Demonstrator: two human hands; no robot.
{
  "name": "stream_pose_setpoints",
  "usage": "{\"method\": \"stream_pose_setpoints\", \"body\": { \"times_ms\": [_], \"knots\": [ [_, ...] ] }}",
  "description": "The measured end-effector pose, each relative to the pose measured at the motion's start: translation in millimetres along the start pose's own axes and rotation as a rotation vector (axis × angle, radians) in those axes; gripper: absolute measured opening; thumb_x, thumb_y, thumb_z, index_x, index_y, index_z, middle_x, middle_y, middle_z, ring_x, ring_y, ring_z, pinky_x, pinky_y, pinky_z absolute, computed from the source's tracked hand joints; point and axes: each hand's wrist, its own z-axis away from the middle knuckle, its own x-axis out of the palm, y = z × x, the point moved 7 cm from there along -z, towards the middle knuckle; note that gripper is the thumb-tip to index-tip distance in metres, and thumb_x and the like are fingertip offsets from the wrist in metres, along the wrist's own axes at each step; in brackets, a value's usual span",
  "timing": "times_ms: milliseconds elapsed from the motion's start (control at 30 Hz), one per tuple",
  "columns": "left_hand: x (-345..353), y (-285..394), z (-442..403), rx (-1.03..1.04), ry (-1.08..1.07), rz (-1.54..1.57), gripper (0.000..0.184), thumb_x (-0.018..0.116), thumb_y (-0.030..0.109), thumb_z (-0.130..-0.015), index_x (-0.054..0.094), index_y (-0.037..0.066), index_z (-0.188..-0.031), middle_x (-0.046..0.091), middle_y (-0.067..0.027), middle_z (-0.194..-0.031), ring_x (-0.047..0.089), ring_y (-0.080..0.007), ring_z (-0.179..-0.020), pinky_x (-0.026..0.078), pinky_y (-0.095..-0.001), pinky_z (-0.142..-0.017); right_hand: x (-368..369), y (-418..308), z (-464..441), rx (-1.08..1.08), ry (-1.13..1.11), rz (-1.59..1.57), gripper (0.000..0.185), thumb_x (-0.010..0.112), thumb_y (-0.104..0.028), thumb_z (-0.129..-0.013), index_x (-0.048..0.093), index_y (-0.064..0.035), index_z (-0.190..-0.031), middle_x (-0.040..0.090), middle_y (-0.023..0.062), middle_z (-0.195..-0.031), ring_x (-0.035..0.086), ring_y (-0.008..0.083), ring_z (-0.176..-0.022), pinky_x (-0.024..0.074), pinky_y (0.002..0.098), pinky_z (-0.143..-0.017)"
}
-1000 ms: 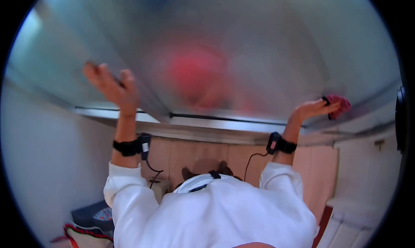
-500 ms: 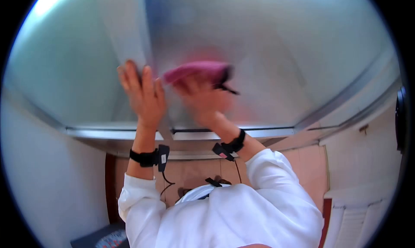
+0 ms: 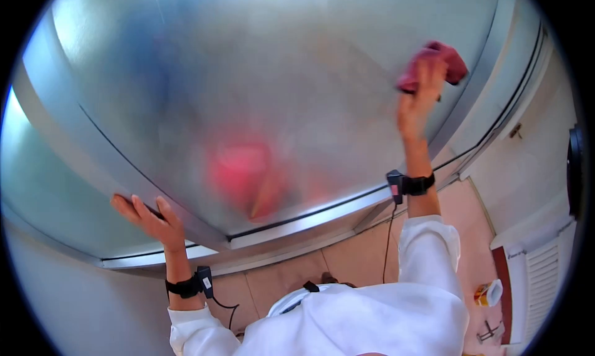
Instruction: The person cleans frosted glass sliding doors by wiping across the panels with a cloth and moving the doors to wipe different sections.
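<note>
My right hand (image 3: 421, 102) is raised at the upper right, its fingers over a folded dark-pink cloth (image 3: 449, 61) that lies against the frosted glass panel (image 3: 297, 95). The cloth is near the panel's right metal edge. Lower left, my left hand (image 3: 152, 222) has its fingers spread and rests at the metal frame upright (image 3: 133, 179) between two glass panels. It holds nothing. A black strap with a small device and cable circles each wrist.
Behind the glass shows a blurred pink-red shape (image 3: 242, 167). A metal bottom rail (image 3: 304, 222) runs below it. On the tiled floor (image 3: 353, 257) at right stand a yellow-and-white container (image 3: 488, 293) and a small metal item (image 3: 489, 332). A white wall (image 3: 527, 176) is at right.
My right hand has carried the cloth from the middle of the glass to the upper right. The left hand appears lower and further left, and the view has turned to the right.
</note>
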Motion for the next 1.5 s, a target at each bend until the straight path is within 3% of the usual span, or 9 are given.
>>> {"method": "stream_pose_setpoints", "body": {
  "times_ms": [200, 433, 633, 700, 800, 1000, 1133, 1333, 1500],
  "knots": [
    [-2, -8, 9, -0.059, 0.013, 0.03, 0.054, 0.051, 0.013, -0.092, 0.031, 0.006, -0.142, 0.02, -0.0299, -0.148, 0.019, -0.0486, -0.137, 0.02, -0.0564, -0.109, -20, 134, 81, 0.379, 0.186, -0.094, 0.056, 0.044, -0.028, -0.097, 0.031, -0.0011, -0.144, 0.023, 0.0194, -0.152, 0.019, 0.0324, -0.141, 0.0118, 0.0418, -0.114],
    [-1, -1, -2, -0.03, -0.011, -0.036, 0.055, 0.053, 0.013, -0.091, 0.032, 0.006, -0.142, 0.022, -0.028, -0.149, 0.02, -0.0481, -0.138, 0.02, -0.0542, -0.11, 0, 93, 46, 0.612, 0.319, -0.148, 0.053, 0.042, -0.024, -0.092, 0.04, 0.0026, -0.138, 0.032, 0.0229, -0.147, 0.028, 0.0346, -0.136, 0.017, 0.0413, -0.113],
    [-1, 7, -9, -0.001, 0.008, 0.05, 0.052, 0.054, 0.01, -0.089, 0.037, 0.004, -0.139, 0.028, -0.0288, -0.146, 0.023, -0.0535, -0.134, 0.025, -0.0567, -0.107, 29, -136, -69, 0.086, 0.134, -0.141, 0.053, 0.05, -0.015, -0.085, 0.046, -0.0066, -0.137, 0.033, 0.0208, -0.147, 0.025, 0.0417, -0.136, 0.0189, 0.0487, -0.111],
    [-1, 6, -11, 0.0, 0.017, 0.06, 0.051, 0.054, 0.01, -0.089, 0.039, 0.004, -0.137, 0.029, -0.0287, -0.146, 0.024, -0.054, -0.133, 0.026, -0.0571, -0.107, 50, -211, -79, -0.038, -0.108, 0.131, 0.063, 0.055, -0.01, -0.073, 0.048, -0.0123, -0.136, 0.031, 0.0196, -0.148, 0.022, 0.0455, -0.137, 0.0197, 0.0574, -0.108],
    [-1, 6, -10, 0.004, 0.023, 0.07, 0.049, 0.055, 0.009, -0.088, 0.041, 0.005, -0.135, 0.029, -0.0287, -0.145, 0.026, -0.0548, -0.132, 0.028, -0.0573, -0.106, 66, -307, -68, -0.262, -0.321, -0.109, 0.072, 0.063, -0.016, -0.063, 0.051, -0.0201, -0.134, 0.027, 0.0179, -0.15, 0.017, 0.0467, -0.138, 0.02, 0.0719, -0.097],
    [-5, 7, -6, -0.014, 0.026, 0.119, 0.041, 0.053, 0.01, -0.09, 0.049, 0.007, -0.13, 0.04, -0.0251, -0.14, 0.037, -0.052, -0.125, 0.037, -0.0541, -0.101, 68, -365, -33, -0.675, -0.401, -0.365, 0.05, 0.067, -0.031, -0.07, 0.06, -0.0247, -0.119, 0.04, 0.0023, -0.145, 0.034, 0.0219, -0.133, 0.0259, 0.0605, -0.104],
    [2, 6, -3, -0.022, -0.025, 0.105, 0.041, 0.053, 0.012, -0.091, 0.046, 0.006, -0.131, 0.035, -0.028, -0.142, 0.031, -0.0561, -0.128, 0.032, -0.0589, -0.102, 58, -303, -88, -0.79, -0.328, -0.224, 0.049, 0.069, -0.017, -0.066, 0.062, -0.0231, -0.113, 0.045, 0.0045, -0.141, 0.035, 0.0248, -0.134, 0.0222, 0.0577, -0.107],
    [-2, 3, 0, -0.024, -0.031, 0.05, 0.049, 0.05, 0.011, -0.092, 0.036, 0.005, -0.138, 0.027, -0.029, -0.147, 0.023, -0.0536, -0.134, 0.024, -0.0593, -0.106, 5, -114, -214, -0.371, 0.082, -0.036, 0.062, 0.063, 0.001, -0.073, 0.05, -0.0128, -0.131, 0.038, 0.0157, -0.144, 0.028, 0.0348, -0.138, 0.0233, 0.0427, -0.112],
    [-3, 2, 6, -0.006, -0.01, 0.007, 0.048, 0.049, 0.011, -0.092, 0.035, 0.003, -0.137, 0.027, -0.0296, -0.147, 0.022, -0.0543, -0.134, 0.024, -0.0586, -0.107, -17, 66, -205, -0.003, 0.169, 0.041, 0.057, 0.05, -0.019, -0.088, 0.037, -0.0137, -0.143, 0.028, 0.0186, -0.15, 0.022, 0.0355, -0.14, 0.0163, 0.0408, -0.114]
  ]
}}
